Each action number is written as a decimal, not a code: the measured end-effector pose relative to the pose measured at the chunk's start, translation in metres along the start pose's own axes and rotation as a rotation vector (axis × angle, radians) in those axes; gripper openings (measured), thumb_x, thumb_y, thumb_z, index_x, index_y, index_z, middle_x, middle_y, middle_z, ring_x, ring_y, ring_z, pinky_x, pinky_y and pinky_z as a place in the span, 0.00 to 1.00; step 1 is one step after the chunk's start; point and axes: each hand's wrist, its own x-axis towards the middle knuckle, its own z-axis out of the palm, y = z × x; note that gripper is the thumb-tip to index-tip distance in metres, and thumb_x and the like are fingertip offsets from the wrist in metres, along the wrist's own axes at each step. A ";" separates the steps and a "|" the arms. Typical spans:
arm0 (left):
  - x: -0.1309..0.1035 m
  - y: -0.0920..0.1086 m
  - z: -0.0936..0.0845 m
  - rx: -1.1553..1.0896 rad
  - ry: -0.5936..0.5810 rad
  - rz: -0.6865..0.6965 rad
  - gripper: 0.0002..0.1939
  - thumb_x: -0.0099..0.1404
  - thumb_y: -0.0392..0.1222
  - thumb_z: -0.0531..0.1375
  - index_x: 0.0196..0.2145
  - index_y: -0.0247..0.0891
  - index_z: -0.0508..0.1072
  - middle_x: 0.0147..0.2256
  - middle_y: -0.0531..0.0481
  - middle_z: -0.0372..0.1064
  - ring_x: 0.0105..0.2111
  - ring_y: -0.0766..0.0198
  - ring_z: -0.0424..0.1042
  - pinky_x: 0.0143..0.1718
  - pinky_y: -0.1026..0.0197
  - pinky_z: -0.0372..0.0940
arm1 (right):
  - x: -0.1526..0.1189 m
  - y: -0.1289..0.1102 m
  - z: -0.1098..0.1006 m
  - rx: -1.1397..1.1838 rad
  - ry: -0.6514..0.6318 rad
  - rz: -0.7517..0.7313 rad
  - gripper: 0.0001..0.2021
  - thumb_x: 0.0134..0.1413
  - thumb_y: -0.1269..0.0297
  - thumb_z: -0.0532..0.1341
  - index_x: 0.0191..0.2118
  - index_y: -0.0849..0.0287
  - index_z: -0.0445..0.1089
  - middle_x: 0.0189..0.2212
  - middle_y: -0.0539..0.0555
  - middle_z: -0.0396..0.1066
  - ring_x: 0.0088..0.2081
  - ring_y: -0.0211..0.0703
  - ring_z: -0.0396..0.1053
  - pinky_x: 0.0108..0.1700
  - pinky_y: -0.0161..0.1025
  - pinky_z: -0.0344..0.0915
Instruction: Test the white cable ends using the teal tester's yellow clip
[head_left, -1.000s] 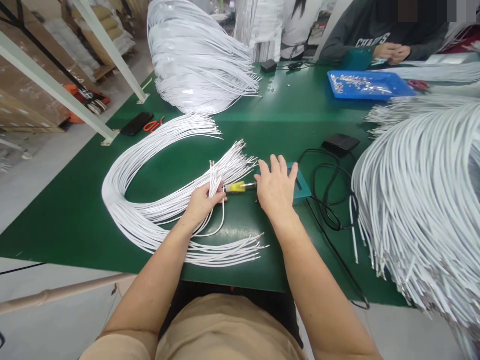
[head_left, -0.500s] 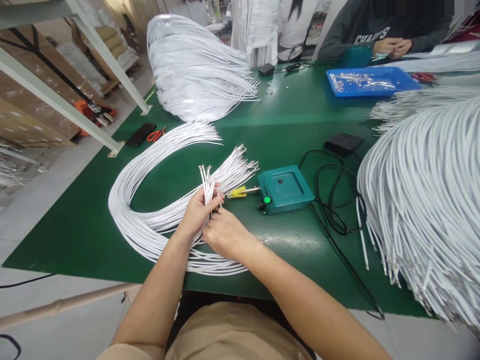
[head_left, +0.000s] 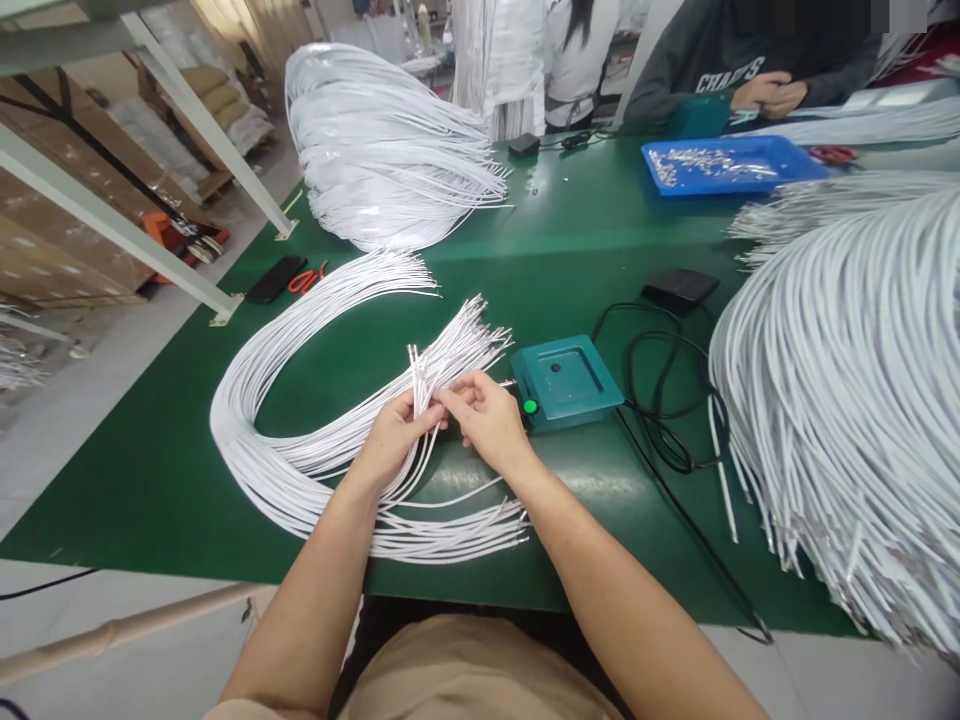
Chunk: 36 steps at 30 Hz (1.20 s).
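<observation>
My left hand is closed around several thin white cables, whose metal-tipped ends stick up past the fingers. Against its thumb, my right hand pinches what looks like the end of one white cable; the fingers mostly cover it. A curved bundle of white cables lies on the table under and left of my hands. Just right of my right hand sits a teal device with a green button. The yellow part of the tool projecting from it is hidden behind the hand.
A large white cable coil stands at the back, another cable heap at the right. A black pedal-like block, looped black cord, blue tray and orange-handled scissors lie about. A co-worker's hands are across the table.
My right hand has moved up from below the left hand to its right side, now covering the yellow tool. Several cable ends at the front edge have come into view.
</observation>
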 end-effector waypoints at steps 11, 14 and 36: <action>-0.003 0.001 0.002 0.075 -0.003 0.059 0.16 0.53 0.44 0.68 0.29 0.37 0.64 0.26 0.56 0.66 0.26 0.70 0.66 0.27 0.67 0.58 | -0.002 0.003 0.007 0.158 0.090 0.015 0.09 0.45 0.58 0.64 0.27 0.58 0.68 0.20 0.47 0.68 0.19 0.33 0.63 0.20 0.30 0.60; -0.004 0.000 0.001 0.088 -0.010 0.069 0.15 0.54 0.44 0.67 0.30 0.37 0.64 0.28 0.55 0.67 0.27 0.70 0.66 0.29 0.66 0.59 | -0.003 -0.001 0.007 0.215 0.086 0.043 0.09 0.46 0.58 0.63 0.28 0.59 0.68 0.18 0.45 0.67 0.17 0.31 0.61 0.17 0.29 0.57; -0.008 0.006 0.009 0.086 -0.051 0.111 0.17 0.56 0.43 0.66 0.27 0.38 0.58 0.28 0.53 0.71 0.27 0.66 0.71 0.34 0.61 0.65 | 0.004 0.005 0.006 0.698 -0.209 0.316 0.15 0.48 0.52 0.62 0.25 0.60 0.66 0.10 0.39 0.49 0.12 0.27 0.44 0.16 0.30 0.53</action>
